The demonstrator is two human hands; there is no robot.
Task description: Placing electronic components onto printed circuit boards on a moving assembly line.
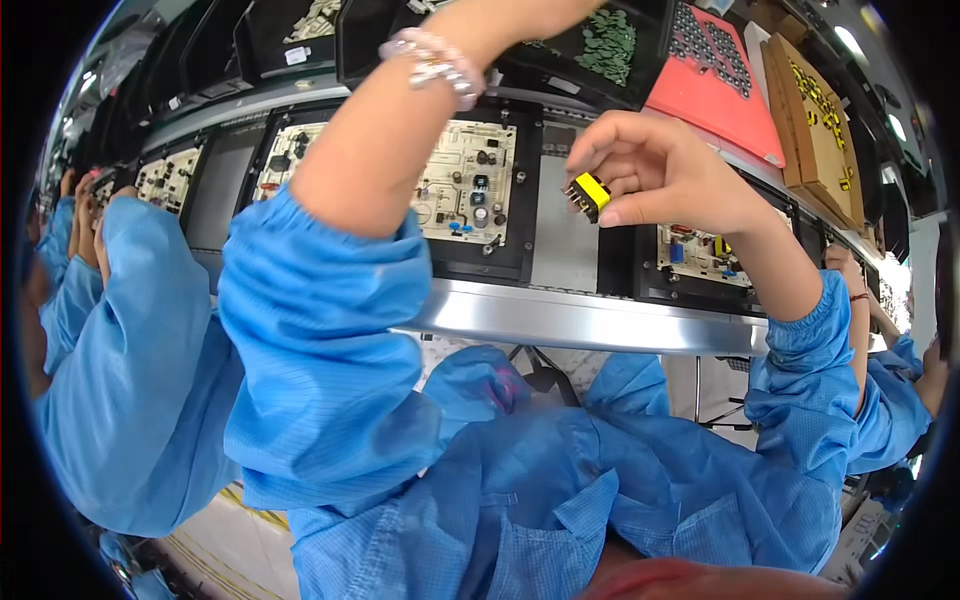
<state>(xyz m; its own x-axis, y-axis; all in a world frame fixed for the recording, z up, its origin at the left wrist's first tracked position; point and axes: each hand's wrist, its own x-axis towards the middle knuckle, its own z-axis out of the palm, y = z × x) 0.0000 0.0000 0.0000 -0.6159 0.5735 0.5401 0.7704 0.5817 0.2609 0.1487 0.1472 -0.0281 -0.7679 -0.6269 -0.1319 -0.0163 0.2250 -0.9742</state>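
Right hand [665,175] is pinching a small yellow-and-black transformer [587,193] above the cream circuit board [460,185]; loose grip risking a drop; left hand's grip is hidden beyond the frame.

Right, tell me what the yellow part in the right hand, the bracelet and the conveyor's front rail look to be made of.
Yellow part: looks like glossy yellow tape or plastic around a dark body, with thin metal pins at one side; probably a small wound component. Bracelet: pale, shiny beads, likely plastic or glass; hard to tell which. Front rail: bare metal, brushed silver with soft reflections. The right hand pinches the part.
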